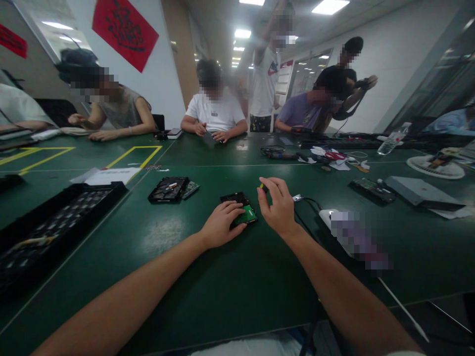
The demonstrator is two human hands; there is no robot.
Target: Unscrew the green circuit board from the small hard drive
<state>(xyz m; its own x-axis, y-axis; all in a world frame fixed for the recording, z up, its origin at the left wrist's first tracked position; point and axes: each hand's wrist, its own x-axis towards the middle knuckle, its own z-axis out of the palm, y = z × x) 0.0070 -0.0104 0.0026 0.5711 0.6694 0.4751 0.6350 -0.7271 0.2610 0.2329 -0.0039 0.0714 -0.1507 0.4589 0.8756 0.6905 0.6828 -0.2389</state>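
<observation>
On the green table, a black open device with a green circuit board lies flat. My left hand steadies it, with fingertips over the board and the thumb along the near edge. Just to the right, my right hand is raised and closed in a pinch. Between its thumb and index finger shows a small black-and-yellow tool handle. The lower part of that tool cannot be made out. Farther left sit an open black casing with small bits on it and a small circuit board.
A white power strip or adapter with a cable lies right of my right arm. A long black tray stands at left. A silver box, a black device and a bottle are at right. Several people sit or stand opposite.
</observation>
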